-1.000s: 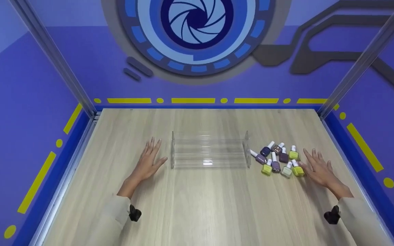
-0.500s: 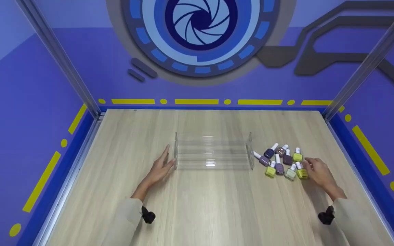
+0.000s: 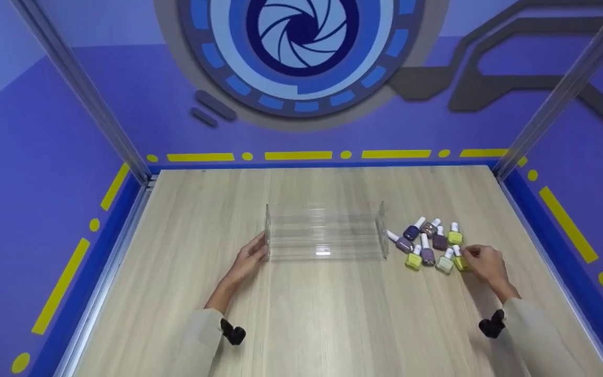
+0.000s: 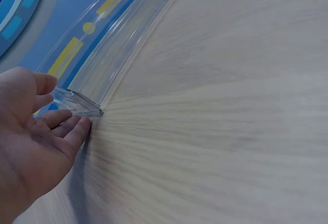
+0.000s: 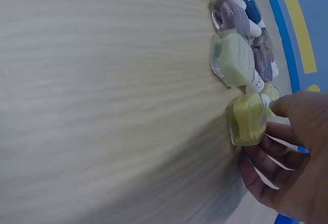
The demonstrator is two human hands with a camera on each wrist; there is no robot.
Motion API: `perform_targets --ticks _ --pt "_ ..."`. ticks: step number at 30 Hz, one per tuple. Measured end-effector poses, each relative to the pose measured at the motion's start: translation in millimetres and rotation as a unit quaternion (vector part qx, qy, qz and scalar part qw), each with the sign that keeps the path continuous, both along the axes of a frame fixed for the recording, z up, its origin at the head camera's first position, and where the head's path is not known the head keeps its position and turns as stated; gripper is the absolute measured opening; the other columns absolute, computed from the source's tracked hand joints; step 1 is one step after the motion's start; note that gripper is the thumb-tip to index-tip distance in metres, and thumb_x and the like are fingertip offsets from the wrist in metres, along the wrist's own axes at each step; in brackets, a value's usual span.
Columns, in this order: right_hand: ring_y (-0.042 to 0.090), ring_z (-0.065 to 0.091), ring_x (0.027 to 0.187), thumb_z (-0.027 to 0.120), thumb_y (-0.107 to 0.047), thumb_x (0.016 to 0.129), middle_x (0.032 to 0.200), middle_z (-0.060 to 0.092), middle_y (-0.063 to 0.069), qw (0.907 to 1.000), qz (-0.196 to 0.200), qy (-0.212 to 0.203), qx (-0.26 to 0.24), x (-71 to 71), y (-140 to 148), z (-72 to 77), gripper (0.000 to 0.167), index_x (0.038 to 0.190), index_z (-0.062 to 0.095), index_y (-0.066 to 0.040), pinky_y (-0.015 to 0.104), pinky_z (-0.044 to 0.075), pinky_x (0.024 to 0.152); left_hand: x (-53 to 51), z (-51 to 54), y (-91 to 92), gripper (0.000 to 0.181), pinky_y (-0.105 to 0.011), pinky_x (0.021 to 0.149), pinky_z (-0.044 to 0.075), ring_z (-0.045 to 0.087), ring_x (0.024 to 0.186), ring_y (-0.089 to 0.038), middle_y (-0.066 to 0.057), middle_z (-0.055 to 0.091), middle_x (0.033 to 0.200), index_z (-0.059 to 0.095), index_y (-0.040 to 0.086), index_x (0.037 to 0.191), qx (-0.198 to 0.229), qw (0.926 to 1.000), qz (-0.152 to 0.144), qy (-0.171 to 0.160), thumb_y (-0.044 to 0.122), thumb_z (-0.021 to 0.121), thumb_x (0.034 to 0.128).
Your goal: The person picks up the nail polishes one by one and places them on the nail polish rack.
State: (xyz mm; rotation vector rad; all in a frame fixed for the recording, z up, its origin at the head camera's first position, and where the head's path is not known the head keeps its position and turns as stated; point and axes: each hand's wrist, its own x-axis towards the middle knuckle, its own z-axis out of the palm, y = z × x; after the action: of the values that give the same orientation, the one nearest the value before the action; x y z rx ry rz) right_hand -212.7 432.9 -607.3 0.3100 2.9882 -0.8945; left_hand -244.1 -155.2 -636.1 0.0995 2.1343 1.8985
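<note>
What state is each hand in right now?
Left hand: open, touching one end of the clear plastic tiered rack.
Right hand: closed, pinching a white-capped, square yellow glass bottle.

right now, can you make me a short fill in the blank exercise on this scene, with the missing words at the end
In the head view, the left hand is at the clear rack's ____ end.
The right hand pinches a bottle whose polish is ____.
The caps in the group are all ____.
Counted in the head view, the nail polish bottles number ____.

Missing words: left; yellow; white; nine.
</note>
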Motion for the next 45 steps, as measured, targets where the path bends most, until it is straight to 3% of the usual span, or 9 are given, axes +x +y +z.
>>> perform_targets --ticks 8,17,20,24,29,34,41,45 --pt "0.018 0.064 0.079 0.062 -0.025 0.101 0.106 0.073 0.026 0.9992 0.0 -0.035 -0.02 -10.2 -7.6 0.1 0.04 0.116 0.07 0.011 0.022 0.049 0.059 1.5 -1.2 2.9 0.058 -0.05 0.127 0.029 0.027 0.156 -0.036 -0.014 0.026 0.169 0.022 0.011 0.163 -0.011 0.9995 0.029 0.003 0.013 0.044 0.1095" --pt "0.015 0.056 0.072 0.065 -0.022 0.098 0.095 0.074 0.022 0.9996 -0.025 0.002 -0.013 -2.9 -2.5 -6.5 0.035 0.109 0.072 0.01 0.023 0.043 0.057 -2.5 1.7 19.6 0.058 -0.048 0.127 0.029 0.03 0.155 -0.033 -0.01 0.028 0.169 0.023 0.016 0.164 -0.053 0.9981 0.031 0.007 0.015 0.044 0.1092" --pt "0.015 0.056 0.073 0.063 -0.019 0.098 0.093 0.071 0.02 0.9993 -0.028 -0.005 -0.024 -2.6 -3.0 -5.9 0.033 0.109 0.07 0.011 0.022 0.043 0.056 -2.7 2.5 22.5 0.059 -0.048 0.127 0.029 0.031 0.155 -0.033 -0.01 0.029 0.168 0.022 0.016 0.164 -0.055 0.998 0.03 0.012 0.015 0.044 0.1092" --pt "0.023 0.06 0.079 0.057 -0.017 0.1 0.096 0.068 0.024 0.9988 -0.032 -0.012 -0.034 -1.6 -2.5 -4.1 0.035 0.112 0.064 0.015 0.024 0.045 0.059 -3.6 1.3 23.8 0.059 -0.05 0.127 0.027 0.03 0.154 -0.036 -0.015 0.028 0.168 0.02 0.01 0.164 -0.051 0.9982 0.022 0.021 0.01 0.042 0.109" --pt "0.042 0.061 0.098 0.048 -0.015 0.103 0.109 0.062 0.035 0.9989 -0.025 0.013 -0.038 -2.2 -2.9 -5.6 0.037 0.119 0.053 0.018 0.034 0.049 0.074 -2.0 -0.2 23.1 0.058 -0.05 0.127 0.028 0.031 0.154 -0.037 -0.016 0.03 0.167 0.022 0.01 0.163 -0.052 0.9977 0.03 0.032 0.008 0.041 0.1085" --pt "0.045 0.056 0.103 0.04 -0.009 0.106 0.112 0.055 0.037 0.9974 -0.026 0.032 -0.059 -1.1 -4.6 -7.4 0.035 0.125 0.043 0.021 0.045 0.049 0.083 -1.4 0.9 26.1 0.058 -0.05 0.124 0.036 0.035 0.153 -0.033 -0.015 0.031 0.167 0.022 0.01 0.163 -0.056 0.9974 0.032 0.031 0.008 0.041 0.1081" --pt "0.053 0.049 0.116 0.036 -0.005 0.108 0.124 0.047 0.043 0.9947 -0.032 0.06 -0.077 -1.1 -8.4 1.2 0.04 0.133 0.038 0.025 0.063 0.041 0.102 0.6 3.4 32.3 0.058 -0.044 0.109 0.049 0.051 0.13 -0.032 -0.017 0.036 0.164 0.023 0.009 0.163 -0.062 0.9971 0.032 0.03 0.008 0.039 0.1076" --pt "0.055 0.049 0.117 0.038 -0.007 0.108 0.124 0.047 0.043 0.9936 -0.035 0.078 -0.074 -3.1 -11.0 8.0 0.04 0.132 0.042 0.025 0.065 0.041 0.104 1.8 2.8 35.3 0.059 -0.05 0.123 0.037 0.042 0.147 -0.034 -0.016 0.034 0.166 0.021 0.009 0.163 -0.056 0.9977 0.022 0.031 0.01 0.04 0.1075"
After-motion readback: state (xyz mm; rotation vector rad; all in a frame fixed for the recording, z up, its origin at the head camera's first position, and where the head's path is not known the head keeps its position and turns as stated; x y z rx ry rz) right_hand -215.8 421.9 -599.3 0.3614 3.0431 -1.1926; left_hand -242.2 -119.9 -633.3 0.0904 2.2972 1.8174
